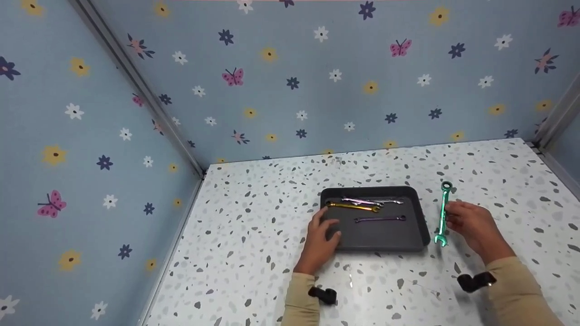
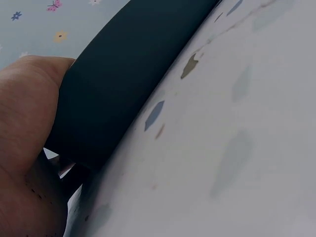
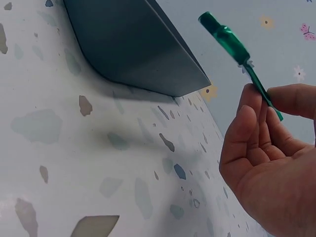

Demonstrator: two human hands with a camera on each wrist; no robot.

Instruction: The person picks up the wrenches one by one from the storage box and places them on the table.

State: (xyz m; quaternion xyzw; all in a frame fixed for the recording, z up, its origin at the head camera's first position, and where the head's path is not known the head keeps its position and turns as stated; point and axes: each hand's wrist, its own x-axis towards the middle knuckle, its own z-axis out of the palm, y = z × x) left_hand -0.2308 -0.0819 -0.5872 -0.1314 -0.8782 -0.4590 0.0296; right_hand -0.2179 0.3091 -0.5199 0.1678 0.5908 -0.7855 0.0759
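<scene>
A green combination wrench [image 1: 443,215], ring end up and open end down, is pinched between the thumb and fingers of my right hand [image 1: 473,224]. It hangs above the table, just off the tray's right side. In the right wrist view, the fingertips grip the shaft of the green wrench [image 3: 256,81]. My left hand [image 1: 319,240] holds the dark grey tray [image 1: 380,242] at its left side, thumb and fingers about the rim. Inside the tray lie a gold wrench [image 1: 353,207], a purple wrench [image 1: 380,219] and shiny silver-pink wrenches [image 1: 362,200] near the back wall.
The tray stands on a white speckled table [image 1: 235,240]. A blue wall [image 1: 272,90] with flowers and butterflies rises behind the table, and another stands at the left. Each sleeve carries a black wrist camera [image 1: 476,281].
</scene>
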